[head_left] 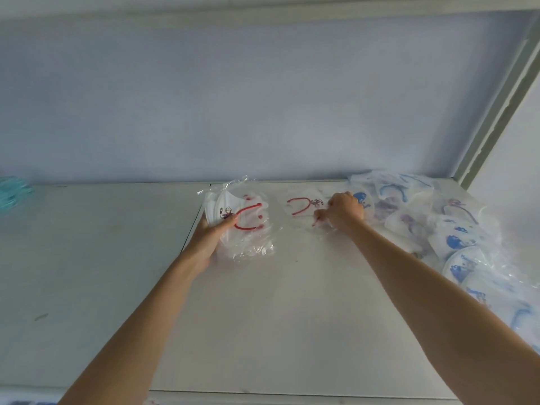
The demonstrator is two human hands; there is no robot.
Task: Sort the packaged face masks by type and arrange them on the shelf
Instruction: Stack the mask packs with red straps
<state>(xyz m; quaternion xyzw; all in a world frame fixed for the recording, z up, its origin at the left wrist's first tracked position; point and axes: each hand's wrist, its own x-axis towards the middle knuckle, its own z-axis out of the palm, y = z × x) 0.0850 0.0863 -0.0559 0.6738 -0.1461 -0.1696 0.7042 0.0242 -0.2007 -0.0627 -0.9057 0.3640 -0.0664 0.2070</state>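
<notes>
My left hand (211, 233) grips a small stack of packaged white masks with red ear loops (244, 217), held just above the white shelf (277, 302). My right hand (342, 210) pinches another clear-wrapped mask with a red loop (301, 206) that lies on the shelf near the back. A heap of packaged masks with blue and purple prints (455, 229) fills the shelf's right side, right beside my right hand.
Pale blue back wall (263, 97) closes the shelf behind. A metal upright (496, 112) stands at the right edge. Something teal, perhaps more masks (11, 191), lies at the far left. A seam (191, 226) runs between two shelf panels.
</notes>
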